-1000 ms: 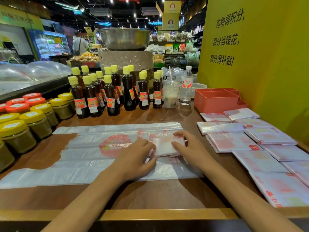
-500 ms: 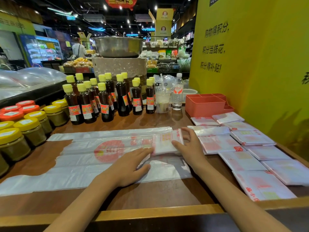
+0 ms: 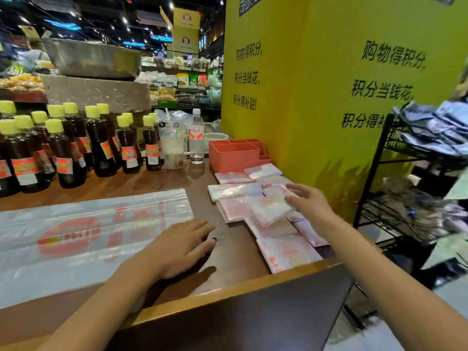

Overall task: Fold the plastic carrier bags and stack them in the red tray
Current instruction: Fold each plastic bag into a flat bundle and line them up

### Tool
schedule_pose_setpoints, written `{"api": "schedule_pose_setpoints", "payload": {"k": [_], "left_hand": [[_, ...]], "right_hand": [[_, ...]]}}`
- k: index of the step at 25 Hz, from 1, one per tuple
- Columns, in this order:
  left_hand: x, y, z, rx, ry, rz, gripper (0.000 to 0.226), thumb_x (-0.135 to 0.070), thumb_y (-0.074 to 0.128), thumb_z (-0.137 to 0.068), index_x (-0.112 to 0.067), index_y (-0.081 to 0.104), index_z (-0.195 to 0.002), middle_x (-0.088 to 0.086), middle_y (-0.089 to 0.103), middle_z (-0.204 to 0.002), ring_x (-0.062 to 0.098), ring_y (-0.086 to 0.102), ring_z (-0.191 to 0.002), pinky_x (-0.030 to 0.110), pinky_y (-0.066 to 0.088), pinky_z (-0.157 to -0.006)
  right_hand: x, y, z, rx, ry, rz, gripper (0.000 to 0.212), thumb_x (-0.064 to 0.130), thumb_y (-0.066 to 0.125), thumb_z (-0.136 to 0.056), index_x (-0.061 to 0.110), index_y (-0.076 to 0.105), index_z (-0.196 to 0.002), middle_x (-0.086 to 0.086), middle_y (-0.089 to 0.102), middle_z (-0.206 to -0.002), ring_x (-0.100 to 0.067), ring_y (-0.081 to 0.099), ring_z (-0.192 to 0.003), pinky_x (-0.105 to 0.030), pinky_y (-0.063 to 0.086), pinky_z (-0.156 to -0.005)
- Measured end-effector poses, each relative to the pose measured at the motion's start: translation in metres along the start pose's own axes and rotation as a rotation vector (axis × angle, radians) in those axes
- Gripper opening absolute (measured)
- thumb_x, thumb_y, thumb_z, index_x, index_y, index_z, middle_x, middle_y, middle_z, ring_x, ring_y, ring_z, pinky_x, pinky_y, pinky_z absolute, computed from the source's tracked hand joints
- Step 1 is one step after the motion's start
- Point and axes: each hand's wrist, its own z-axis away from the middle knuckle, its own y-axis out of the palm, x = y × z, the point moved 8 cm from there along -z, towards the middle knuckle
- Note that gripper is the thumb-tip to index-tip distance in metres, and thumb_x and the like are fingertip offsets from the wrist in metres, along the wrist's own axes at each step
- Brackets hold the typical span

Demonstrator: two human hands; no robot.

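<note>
The right hand [image 3: 310,203], which 0.5 s ago pressed the folded bag [image 3: 272,211] on the flat bags [image 3: 96,224], now holds it over the folded pile [image 3: 286,247] near the red tray [image 3: 234,154], while the left hand [image 3: 181,247] rests open.

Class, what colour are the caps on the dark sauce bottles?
Yellow caps on the sauce bottles, shown in the head view.

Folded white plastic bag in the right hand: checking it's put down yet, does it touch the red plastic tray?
Apart. The head view shows the folded bag in the right hand, well short of the red tray.
</note>
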Motion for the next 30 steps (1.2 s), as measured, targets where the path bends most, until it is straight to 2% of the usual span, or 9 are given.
{"api": "schedule_pose_setpoints", "payload": {"k": [5,8,11,14,16,18,21,25,30], "left_hand": [[-0.041,0.018,-0.028,0.039,0.053,0.029,0.060,-0.062,0.020,-0.101,-0.038,0.026,-0.155,-0.013,0.022,-0.163,0.006,0.018,-0.149,0.028,0.015,-0.120],[-0.043,0.037,-0.032,0.076,0.025,0.027,0.063,-0.063,0.017,-0.099,-0.038,0.024,-0.156,-0.013,0.020,-0.164,0.006,0.017,-0.150,0.029,0.014,-0.120],[-0.037,0.041,-0.030,0.060,-0.008,0.070,0.079,-0.076,0.004,-0.089,-0.039,0.026,-0.155,-0.014,0.021,-0.163,0.006,0.021,-0.148,0.031,0.017,-0.121],[-0.036,0.040,-0.030,0.049,-0.017,0.076,0.088,-0.081,-0.003,-0.082,-0.040,0.027,-0.154,-0.015,0.023,-0.162,0.006,0.022,-0.148,0.032,0.019,-0.122],[-0.037,0.040,-0.032,0.048,-0.023,0.065,0.073,-0.071,0.008,-0.092,-0.039,0.026,-0.154,-0.015,0.023,-0.162,0.005,0.022,-0.148,0.030,0.018,-0.121],[-0.038,0.039,-0.032,0.063,-0.032,0.050,0.060,-0.062,0.018,-0.099,-0.039,0.026,-0.154,-0.015,0.023,-0.163,0.005,0.022,-0.148,0.029,0.017,-0.120],[-0.041,0.035,-0.028,0.093,-0.044,0.053,0.057,-0.060,0.023,-0.102,-0.039,0.026,-0.154,-0.014,0.023,-0.163,0.006,0.022,-0.148,0.030,0.016,-0.120],[-0.027,0.013,-0.010,0.058,-0.085,0.055,0.057,-0.060,0.029,-0.102,-0.039,0.027,-0.154,-0.013,0.025,-0.162,0.009,0.023,-0.148,0.031,0.016,-0.120],[0.066,-0.019,0.071,0.073,-0.339,0.057,0.077,-0.073,0.041,-0.090,-0.037,0.023,-0.156,-0.009,0.018,-0.165,0.013,0.020,-0.150,0.036,0.019,-0.122]], "right_hand": [[-0.036,-0.075,-0.004,-0.203,0.087,0.139,0.018,0.012,0.065,-0.093,0.017,0.072,-0.110,-0.011,0.065,-0.127,-0.021,0.059,-0.110,-0.031,0.044,-0.083],[-0.036,-0.067,-0.005,-0.064,0.049,0.397,0.036,0.028,0.061,-0.099,0.014,0.063,-0.133,-0.008,0.053,-0.146,-0.024,0.051,-0.130,-0.032,0.040,-0.096],[-0.023,-0.048,0.008,0.026,-0.108,0.787,0.043,0.039,0.046,-0.104,0.020,0.055,-0.142,-0.004,0.036,-0.159,-0.021,0.028,-0.148,-0.042,0.019,-0.119],[-0.020,-0.029,0.026,0.203,-0.186,0.942,0.047,0.040,0.035,-0.107,0.011,0.057,-0.136,-0.008,0.047,-0.151,-0.023,0.037,-0.141,-0.040,0.026,-0.114],[-0.031,-0.024,0.031,0.335,-0.117,0.989,0.055,0.046,0.029,-0.108,0.016,0.039,-0.152,-0.007,0.032,-0.162,-0.023,0.025,-0.150,-0.040,0.020,-0.120],[-0.040,-0.025,0.030,0.400,-0.077,1.002,0.059,0.051,0.024,-0.107,0.024,0.023,-0.160,-0.001,0.014,-0.168,-0.017,0.009,-0.155,-0.042,0.008,-0.125],[-0.034,-0.023,0.021,0.362,-0.096,1.034,0.062,0.055,0.020,-0.106,0.027,0.018,-0.161,0.005,0.010,-0.168,-0.012,0.004,-0.155,-0.045,0.000,-0.125],[0.006,0.032,0.027,0.341,-0.256,0.917,0.064,0.057,0.033,-0.104,0.028,0.020,-0.159,0.007,0.016,-0.167,-0.014,0.013,-0.153,-0.040,0.008,-0.125],[0.058,0.175,0.092,0.699,-0.400,0.625,0.067,0.054,0.055,-0.097,0.036,0.029,-0.156,0.010,0.026,-0.164,-0.014,0.028,-0.148,-0.035,0.026,-0.117]]}}
